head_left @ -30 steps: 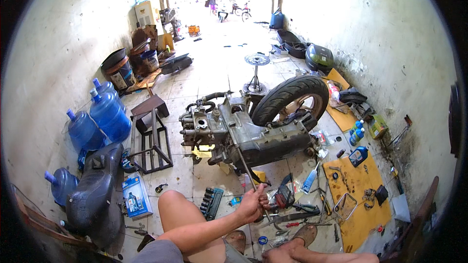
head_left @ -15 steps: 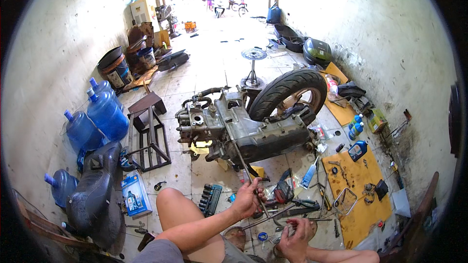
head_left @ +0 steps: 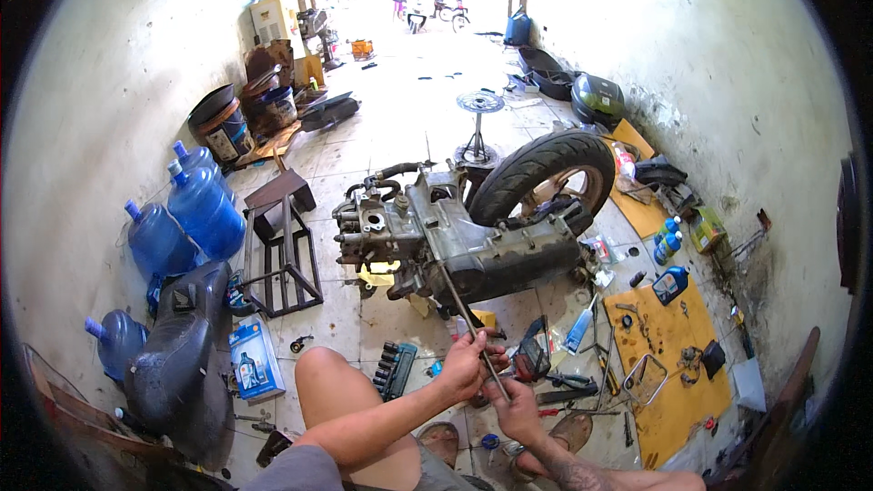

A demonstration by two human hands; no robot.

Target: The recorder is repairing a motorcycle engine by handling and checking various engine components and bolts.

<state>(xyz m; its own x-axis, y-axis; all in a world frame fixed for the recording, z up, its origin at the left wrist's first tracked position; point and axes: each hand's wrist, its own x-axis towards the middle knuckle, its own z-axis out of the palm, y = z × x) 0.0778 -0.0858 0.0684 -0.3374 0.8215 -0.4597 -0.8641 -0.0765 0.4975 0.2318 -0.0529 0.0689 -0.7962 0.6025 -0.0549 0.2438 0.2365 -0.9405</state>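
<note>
A long, thin metal T-handle wrench (head_left: pixel 454 292) slants from the lower side of the engine (head_left: pixel 436 223) down toward me. Around its shaft my left hand (head_left: pixel 462 369) is closed. My right hand (head_left: pixel 516 412) is closed at the wrench's near end, just below the left hand, and its fingers cover the crossbar. The engine lies on the floor with the rear wheel (head_left: pixel 546 173) attached on its right. Where the wrench's far tip meets the engine cannot be made out.
To the left stand blue water jugs (head_left: pixel 202 214), a black seat (head_left: pixel 182 355) and a metal frame stool (head_left: pixel 284 264). Close by lie a socket set (head_left: pixel 394 371) and pliers (head_left: pixel 571 382). Small parts lie on cardboard (head_left: pixel 668 409) at right, near a blue oil bottle (head_left: pixel 670 284).
My right hand has moved up and left onto the wrench's near end. The crossbar seen there before is now hidden. My left hand keeps its hold on the shaft.
</note>
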